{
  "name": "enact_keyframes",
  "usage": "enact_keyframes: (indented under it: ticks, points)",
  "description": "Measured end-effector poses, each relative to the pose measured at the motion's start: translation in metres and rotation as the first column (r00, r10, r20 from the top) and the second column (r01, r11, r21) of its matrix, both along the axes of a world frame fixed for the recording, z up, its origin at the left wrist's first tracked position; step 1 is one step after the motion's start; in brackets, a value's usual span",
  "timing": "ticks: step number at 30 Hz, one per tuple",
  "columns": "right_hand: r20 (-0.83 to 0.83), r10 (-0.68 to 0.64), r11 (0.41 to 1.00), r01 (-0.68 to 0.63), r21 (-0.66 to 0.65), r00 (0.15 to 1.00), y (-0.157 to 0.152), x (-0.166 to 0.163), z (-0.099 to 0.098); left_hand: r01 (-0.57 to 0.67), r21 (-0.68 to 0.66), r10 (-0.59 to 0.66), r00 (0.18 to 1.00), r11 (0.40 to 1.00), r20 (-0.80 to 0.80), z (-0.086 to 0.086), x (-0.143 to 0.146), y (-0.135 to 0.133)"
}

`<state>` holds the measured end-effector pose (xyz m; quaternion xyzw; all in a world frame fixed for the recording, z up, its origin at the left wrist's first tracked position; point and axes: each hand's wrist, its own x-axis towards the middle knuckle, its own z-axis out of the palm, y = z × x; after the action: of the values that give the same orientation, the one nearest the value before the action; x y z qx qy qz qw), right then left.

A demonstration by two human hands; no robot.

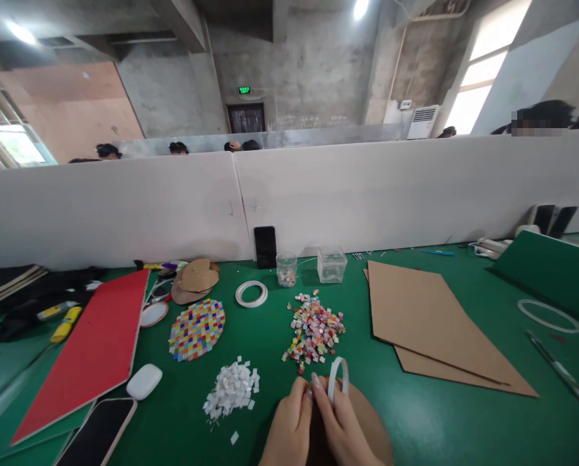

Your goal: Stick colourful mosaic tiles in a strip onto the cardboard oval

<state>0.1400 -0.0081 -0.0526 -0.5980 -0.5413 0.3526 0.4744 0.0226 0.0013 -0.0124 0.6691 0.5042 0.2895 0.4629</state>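
Near the bottom edge, my left hand (289, 417) and my right hand (341, 421) meet at the fingertips. A narrow white strip (340, 372) loops up from between the fingers of my right hand, which is closed on it. My left hand's thumb and forefinger are pinched together; whatever is between them is too small or hidden. Below both hands lies a round brown cardboard disc (374, 421), partly covered by them. Just beyond are loose multicoloured mosaic tiles (317, 327). To the left sits a pile of white tile pieces (233, 388).
A mosaic-covered disc (198, 329), a white coil (251, 294), a cup of tiles (286, 268) and a clear box (331, 266) stand farther back. Cardboard sheets (429, 323) lie right; a red board (90, 343), phone (98, 433) and white case (144, 382) lie left.
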Motion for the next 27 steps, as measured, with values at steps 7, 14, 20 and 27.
enact_keyframes:
  ticks: [7, 14, 20, 27]
  points:
    - [0.063, 0.010, 0.996, -0.016, 0.082, 0.998, 0.002, 0.004, -0.014, -0.028, 0.045, 0.031, 0.997, 0.999, -0.074, -0.015, 0.001, 0.002]
    - [0.054, -0.041, 0.987, 0.032, 0.158, 0.998, 0.002, 0.008, -0.018, 0.032, 0.016, -0.030, 0.990, 0.999, -0.138, -0.006, 0.000, 0.001]
    - [0.010, -0.076, 0.991, 0.074, 0.113, 0.997, 0.002, 0.008, -0.022, 0.109, -0.113, -0.129, 0.974, 0.988, -0.185, 0.017, -0.003, 0.003]
    - [0.047, -0.053, 0.994, 0.048, 0.095, 0.998, 0.002, 0.016, -0.034, 0.051, -0.156, -0.089, 0.967, 0.986, -0.241, 0.012, 0.001, 0.000]
